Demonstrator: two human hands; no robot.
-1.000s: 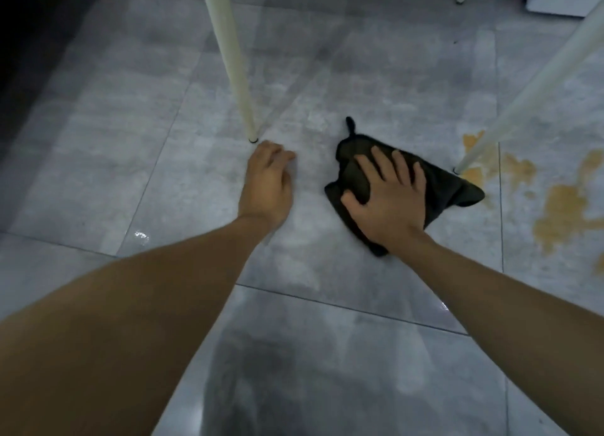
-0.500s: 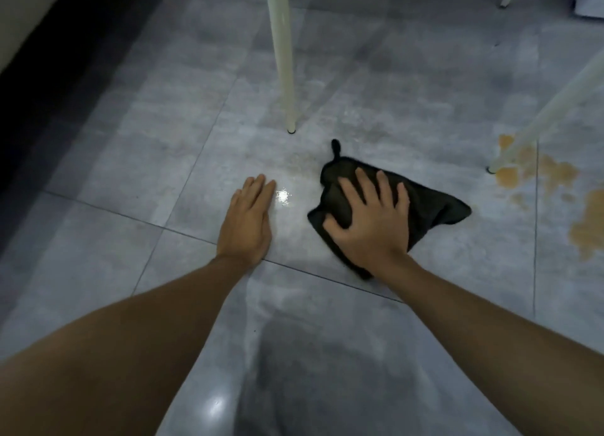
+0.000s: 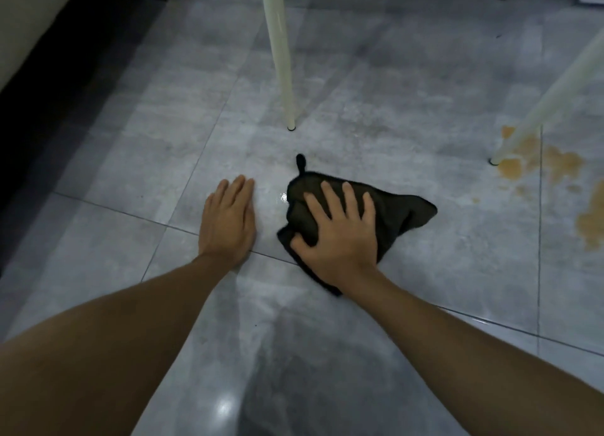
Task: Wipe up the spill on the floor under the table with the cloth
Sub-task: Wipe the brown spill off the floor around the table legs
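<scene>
The right hand (image 3: 340, 236) lies spread, fingers splayed, pressing the crumpled dark cloth (image 3: 385, 213) onto the grey tiled floor (image 3: 130, 161). The left hand (image 3: 228, 221) rests flat, fingers together, beside it. The orange-brown spill (image 3: 555, 170) lies well apart to the right, around a white leg (image 3: 523, 121).

Two bare forearms reach in from the bottom edge, with no sleeve showing on either up to where the picture cuts them off. The left hand (image 3: 228, 221) and the right hand (image 3: 340, 236) wear no glove, ring, watch or band at the wrist. The fingernails are short and plain. Nothing else of the person is in view.
</scene>
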